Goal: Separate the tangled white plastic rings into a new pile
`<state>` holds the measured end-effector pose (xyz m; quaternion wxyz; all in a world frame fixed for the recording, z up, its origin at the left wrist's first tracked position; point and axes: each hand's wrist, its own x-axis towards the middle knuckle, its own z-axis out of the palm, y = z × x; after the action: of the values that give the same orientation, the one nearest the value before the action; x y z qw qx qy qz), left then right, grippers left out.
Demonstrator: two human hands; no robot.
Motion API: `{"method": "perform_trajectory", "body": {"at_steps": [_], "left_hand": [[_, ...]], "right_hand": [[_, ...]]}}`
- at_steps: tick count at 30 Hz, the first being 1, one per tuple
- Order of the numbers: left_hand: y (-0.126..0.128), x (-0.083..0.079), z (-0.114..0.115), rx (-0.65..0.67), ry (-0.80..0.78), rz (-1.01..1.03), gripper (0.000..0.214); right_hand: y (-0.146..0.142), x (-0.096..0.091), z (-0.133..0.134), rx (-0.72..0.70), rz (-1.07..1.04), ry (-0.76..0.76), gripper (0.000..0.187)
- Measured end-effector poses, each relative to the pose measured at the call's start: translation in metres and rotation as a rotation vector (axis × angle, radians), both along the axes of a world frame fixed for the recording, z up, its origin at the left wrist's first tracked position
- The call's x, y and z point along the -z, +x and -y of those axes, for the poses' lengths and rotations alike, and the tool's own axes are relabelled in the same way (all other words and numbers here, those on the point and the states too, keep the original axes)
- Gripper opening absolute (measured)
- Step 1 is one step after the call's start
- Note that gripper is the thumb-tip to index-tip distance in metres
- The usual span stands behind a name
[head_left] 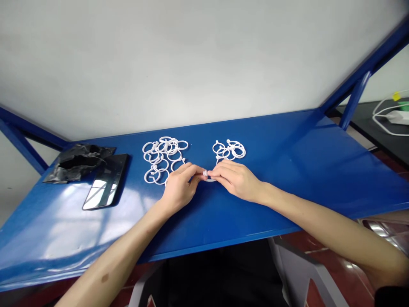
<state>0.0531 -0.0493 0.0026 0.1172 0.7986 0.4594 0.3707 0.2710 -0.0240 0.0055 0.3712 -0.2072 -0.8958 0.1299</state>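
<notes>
Between my hands is a white curtain ring with a small ball at its end; fingers cover most of it. My left hand pinches it from the left, near the ball. From the right, my right hand pinches it, fingertips almost meeting the left ones. Just beyond my left hand lies a loose, spread pile of similar white rings, several overlapping and some with gaps. A smaller cluster of white rings lies behind my right hand, one partly hidden by it.
The blue table meets a pale wall at the back. At left lie a black phone and a crumpled, torn black plastic bag. Blue frame bars rise at both sides. A white cable lies on a dark surface at far right.
</notes>
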Motion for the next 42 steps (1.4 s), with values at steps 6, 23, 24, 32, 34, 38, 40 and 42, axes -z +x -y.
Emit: {"method": "perform_trajectory", "body": {"at_steps": [6, 23, 24, 32, 34, 38, 40, 42], "left_hand": [[-0.003, 0.003, -0.002, 0.062, 0.087, -0.078, 0.017], [-0.041, -0.005, -0.027, 0.029, 0.021, -0.555, 0.023], [-0.041, -0.003, -0.028, 0.03, 0.021, -0.55, 0.022], [-0.031, -0.005, -0.026, -0.026, 0.111, -0.353, 0.02], [-0.026, -0.009, -0.022, -0.039, 0.154, -0.315, 0.018], [-0.017, -0.014, -0.013, -0.027, 0.223, -0.281, 0.013], [-0.013, -0.015, -0.009, -0.014, 0.244, -0.261, 0.011], [-0.009, -0.015, -0.005, -0.006, 0.268, -0.236, 0.01]], "right_hand": [[-0.001, 0.004, 0.004, 0.006, 0.064, 0.037, 0.02], [0.036, 0.01, -0.059, 0.555, -0.04, 0.013, 0.015], [0.037, 0.012, -0.061, 0.559, -0.036, 0.003, 0.015], [0.028, 0.003, -0.047, 0.512, -0.074, 0.048, 0.019], [0.022, -0.001, -0.038, 0.443, -0.059, 0.047, 0.018], [0.011, -0.005, -0.02, 0.206, 0.032, -0.067, 0.023], [0.007, -0.006, -0.013, 0.112, 0.086, -0.151, 0.03], [0.004, -0.005, -0.008, 0.074, 0.114, -0.205, 0.032]]}}
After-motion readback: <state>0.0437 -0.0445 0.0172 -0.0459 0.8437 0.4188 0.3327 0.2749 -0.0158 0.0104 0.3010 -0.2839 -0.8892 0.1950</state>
